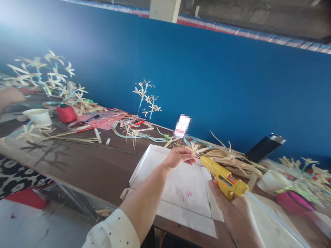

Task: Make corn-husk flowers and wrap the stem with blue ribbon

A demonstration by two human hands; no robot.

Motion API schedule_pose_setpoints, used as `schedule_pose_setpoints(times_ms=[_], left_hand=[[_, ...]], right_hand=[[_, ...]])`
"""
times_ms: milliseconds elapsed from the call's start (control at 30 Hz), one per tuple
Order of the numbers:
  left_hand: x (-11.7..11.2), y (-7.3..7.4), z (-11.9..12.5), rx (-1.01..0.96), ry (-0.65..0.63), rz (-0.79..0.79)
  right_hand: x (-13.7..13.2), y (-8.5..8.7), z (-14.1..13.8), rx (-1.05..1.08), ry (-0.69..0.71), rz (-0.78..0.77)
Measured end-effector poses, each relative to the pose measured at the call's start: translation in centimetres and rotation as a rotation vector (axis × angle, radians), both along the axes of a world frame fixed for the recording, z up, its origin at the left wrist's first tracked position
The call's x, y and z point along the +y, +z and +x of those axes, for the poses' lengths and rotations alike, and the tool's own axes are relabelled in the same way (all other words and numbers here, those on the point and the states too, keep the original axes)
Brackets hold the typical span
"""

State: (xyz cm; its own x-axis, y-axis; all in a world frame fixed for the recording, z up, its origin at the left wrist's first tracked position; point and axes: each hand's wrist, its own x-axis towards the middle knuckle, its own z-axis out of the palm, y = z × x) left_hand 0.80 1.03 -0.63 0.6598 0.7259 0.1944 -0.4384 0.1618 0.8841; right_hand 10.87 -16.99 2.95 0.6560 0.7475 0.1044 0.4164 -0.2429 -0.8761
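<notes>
Between the fingertips of my left hand (pixel 179 158) is a pale, straw-coloured craft flower (pixel 195 148) with narrow pointed petals. My right hand (pixel 234 210) is wrapped round the handle of a yellow glue gun (pixel 223 177). The gun's nozzle points left and sits close beside the flower; whether it touches cannot be made out. Under both hands lies a flattened white cardboard box (pixel 181 196) with pink handwriting on it.
Dried husk strips (pixel 230 160) lie behind the gun, near a leaning black flask (pixel 266 148). A phone (pixel 182 125) stands by the blue partition (pixel 219 82). Finished-looking flower stems (pixel 55 74), a white cup (pixel 38 117) and another person's arm (pixel 10 98) are at left.
</notes>
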Motion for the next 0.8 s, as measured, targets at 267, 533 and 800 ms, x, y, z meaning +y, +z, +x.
schedule_pose_setpoints(times_ms=[267,533,800], left_hand=[[-0.04,-0.01,-0.07,-0.01,-0.019,0.008],[-0.15,0.22,-0.13,-0.022,-0.031,-0.003],[-0.18,0.25,-0.07,-0.015,-0.032,-0.005]], right_hand=[[0.0,0.28,-0.41,-0.009,-0.021,0.005],[0.08,-0.04,-0.02,-0.001,0.016,-0.02],[0.01,0.34,-0.54,-0.058,-0.039,-0.005]])
